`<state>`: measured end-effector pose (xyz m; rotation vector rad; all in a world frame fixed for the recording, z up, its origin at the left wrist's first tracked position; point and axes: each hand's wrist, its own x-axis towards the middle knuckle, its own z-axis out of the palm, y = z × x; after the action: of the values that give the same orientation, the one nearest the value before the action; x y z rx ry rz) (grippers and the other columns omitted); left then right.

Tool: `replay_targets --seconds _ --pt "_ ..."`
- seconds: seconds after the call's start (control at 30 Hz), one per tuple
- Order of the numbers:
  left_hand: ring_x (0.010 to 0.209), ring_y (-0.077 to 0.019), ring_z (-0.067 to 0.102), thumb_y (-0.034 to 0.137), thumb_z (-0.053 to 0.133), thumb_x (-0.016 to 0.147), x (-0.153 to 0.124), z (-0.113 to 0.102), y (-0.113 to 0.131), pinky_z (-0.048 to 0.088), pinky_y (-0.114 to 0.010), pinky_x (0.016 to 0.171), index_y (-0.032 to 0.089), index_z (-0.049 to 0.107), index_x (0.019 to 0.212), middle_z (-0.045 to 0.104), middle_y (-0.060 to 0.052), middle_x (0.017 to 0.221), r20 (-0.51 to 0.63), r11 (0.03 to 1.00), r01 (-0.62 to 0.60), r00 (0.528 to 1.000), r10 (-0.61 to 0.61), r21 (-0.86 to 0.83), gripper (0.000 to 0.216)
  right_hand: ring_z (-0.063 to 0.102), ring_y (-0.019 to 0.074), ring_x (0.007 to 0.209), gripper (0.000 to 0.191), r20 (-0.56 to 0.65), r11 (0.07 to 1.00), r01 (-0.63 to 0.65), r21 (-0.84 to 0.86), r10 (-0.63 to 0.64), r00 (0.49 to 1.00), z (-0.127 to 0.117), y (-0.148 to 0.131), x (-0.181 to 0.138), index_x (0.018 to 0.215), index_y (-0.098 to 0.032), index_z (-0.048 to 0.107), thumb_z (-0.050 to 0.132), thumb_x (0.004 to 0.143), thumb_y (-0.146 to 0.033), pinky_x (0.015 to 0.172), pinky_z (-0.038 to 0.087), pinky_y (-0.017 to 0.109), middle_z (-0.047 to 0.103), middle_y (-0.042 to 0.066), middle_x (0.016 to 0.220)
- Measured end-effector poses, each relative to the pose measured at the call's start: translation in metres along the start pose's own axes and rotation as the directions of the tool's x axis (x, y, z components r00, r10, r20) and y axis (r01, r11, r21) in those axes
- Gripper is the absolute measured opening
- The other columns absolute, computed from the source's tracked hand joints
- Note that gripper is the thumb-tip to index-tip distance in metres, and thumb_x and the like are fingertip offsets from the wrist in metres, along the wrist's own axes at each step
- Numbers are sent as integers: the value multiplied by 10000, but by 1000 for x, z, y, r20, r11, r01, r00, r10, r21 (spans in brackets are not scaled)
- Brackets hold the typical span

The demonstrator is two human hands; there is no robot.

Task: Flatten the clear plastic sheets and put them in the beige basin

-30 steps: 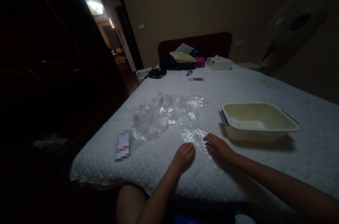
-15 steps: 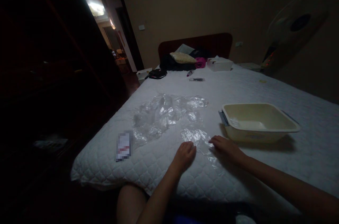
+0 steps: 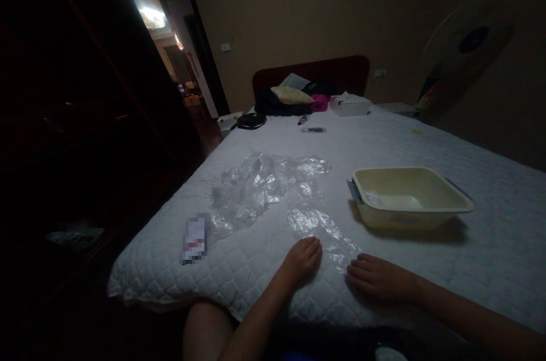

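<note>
Clear plastic bags (image 3: 273,179) lie crumpled and spread over the white quilted bedcover. One clear plastic bag (image 3: 318,225) stretches toward me, flattened, between my two hands. My left hand (image 3: 303,258) rests palm down at its left edge, fingers lying forward and touching the plastic. To the right, my right hand (image 3: 377,277) lies flat on the cover, its fingertips at the bag's near right end. Neither hand lifts anything. Beyond the right hand stands a cream plastic basin (image 3: 409,216) with grey side handles and a bit of clear plastic inside.
A blurred-out card or phone (image 3: 195,240) lies at the bed's left edge. Farther back are a small packet (image 3: 314,130), a purple-capped tube (image 3: 303,120), a black bag (image 3: 251,121), a white box (image 3: 350,104) and piled cloth. A fan (image 3: 473,41) stands at the right.
My right hand has moved nearer to me along the bag and now lies flatter. My left hand has shifted slightly toward me and right. The view has shifted a little.
</note>
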<state>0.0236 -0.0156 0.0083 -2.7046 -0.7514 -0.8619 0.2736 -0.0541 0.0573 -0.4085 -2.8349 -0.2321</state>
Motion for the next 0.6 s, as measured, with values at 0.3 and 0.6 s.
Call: replay_targets --seconds 0.3,0.6 --pt "1066 -210 503 121 410 838 1 4 2 432 -363 916 101 519 1073 580 -103 1081 77 1000 18 997 -19 18 260 529 142 690 206 3 998 -46 -37 46 999 1 4 13 936 -167 562 384 858 -100 653 411 304 599 52 741" --pt "1034 -199 522 146 428 845 3 3 2 427 -373 910 120 526 1045 591 -94 1048 63 999 13 998 -15 39 223 543 157 742 234 -137 976 -218 -7 215 967 1 28 31 1019 -187 568 397 863 -158 665 413 310 625 82 840"
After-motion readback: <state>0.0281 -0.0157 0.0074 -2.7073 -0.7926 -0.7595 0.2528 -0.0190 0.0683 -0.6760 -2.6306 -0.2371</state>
